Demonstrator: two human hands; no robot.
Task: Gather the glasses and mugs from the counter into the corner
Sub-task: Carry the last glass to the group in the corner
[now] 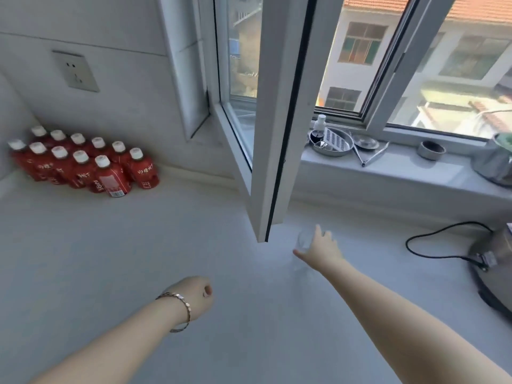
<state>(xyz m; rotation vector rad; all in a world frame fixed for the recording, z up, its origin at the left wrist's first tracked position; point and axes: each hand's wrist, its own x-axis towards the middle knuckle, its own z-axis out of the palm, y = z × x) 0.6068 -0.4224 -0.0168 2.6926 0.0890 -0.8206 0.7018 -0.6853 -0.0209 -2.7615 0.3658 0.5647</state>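
Observation:
A small clear glass (304,241) is held just above the pale counter (138,245), below the lower edge of the open window sash. My right hand (322,249) reaches forward with its fingers wrapped around the glass. My left hand (198,295), with a bracelet on the wrist, hovers over the middle of the counter with its fingers curled in and nothing in it. No mugs are in view.
Several red bottles with white caps (83,164) stand in the far left corner. The open window sash (274,134) juts over the counter. On the sill lie a metal dish (332,142), tongs and a small bowl (431,150). An appliance with a black cord (493,261) stands at right.

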